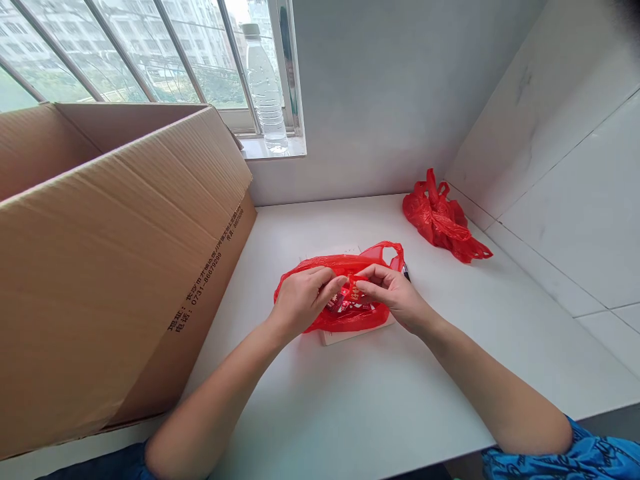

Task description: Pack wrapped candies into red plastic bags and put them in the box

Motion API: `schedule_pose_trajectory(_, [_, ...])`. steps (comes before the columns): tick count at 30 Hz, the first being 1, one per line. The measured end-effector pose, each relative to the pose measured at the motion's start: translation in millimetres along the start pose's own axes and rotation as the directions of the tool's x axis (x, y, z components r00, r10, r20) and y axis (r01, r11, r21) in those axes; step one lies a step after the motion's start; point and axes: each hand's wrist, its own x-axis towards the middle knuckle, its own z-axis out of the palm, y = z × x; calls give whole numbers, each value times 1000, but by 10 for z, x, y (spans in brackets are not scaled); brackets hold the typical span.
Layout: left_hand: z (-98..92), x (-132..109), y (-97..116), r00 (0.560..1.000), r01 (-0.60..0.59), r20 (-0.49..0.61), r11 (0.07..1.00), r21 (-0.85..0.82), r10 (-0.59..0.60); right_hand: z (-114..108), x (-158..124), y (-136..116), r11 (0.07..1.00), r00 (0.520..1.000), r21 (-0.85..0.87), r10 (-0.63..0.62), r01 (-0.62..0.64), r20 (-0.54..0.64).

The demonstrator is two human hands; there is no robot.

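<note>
A red plastic bag (345, 323) lies spread open on the white table, with its handle loop toward the right. Small shiny red-wrapped pieces (336, 303) show inside it. Over the bag's opening, my left hand (304, 297) and my right hand (393, 293) come together, each with thumb and fingers pinched. Between their fingertips is a small red packet (353, 289) with gold lettering; its exact kind is unclear. Under the bag sits a pale book or pad (345, 335), mostly covered. A dark pen-like tip (406, 272) peeks out just beyond my right hand.
A large open cardboard box (145, 247) takes up the left side. Another red plastic bag (443, 220), bunched up, rests at the back right near the tiled wall (565, 193). On the windowsill stands a clear bottle (264, 90). The table's front edge (440, 460) runs below my arms.
</note>
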Motion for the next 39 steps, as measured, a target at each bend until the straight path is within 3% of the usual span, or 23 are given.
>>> schedule_pose_trajectory(5, [21, 1, 3, 992, 52, 125, 979, -195, -28, 22, 34, 36, 977, 996, 215, 9, 9, -84])
schedule_pose_trajectory(9, [22, 11, -49, 983, 151, 171, 849, -506, -73, 2, 41, 42, 991, 990, 127, -17, 35, -139])
schedule_pose_trajectory(11, [2, 20, -67, 980, 192, 159, 787, -586, -121, -9, 38, 40, 999, 990, 31, -40, 45, -138])
schedule_pose_trajectory(15, [-40, 32, -58, 979, 203, 143, 796, -570, -147, -6, 32, 39, 996, 987, -65, -75, 66, -142])
schedule_pose_trajectory(39, [-37, 15, -17, 973, 222, 191, 759, -613, -130, -15, 42, 117, 991, 981, -86, -111, 98, -156])
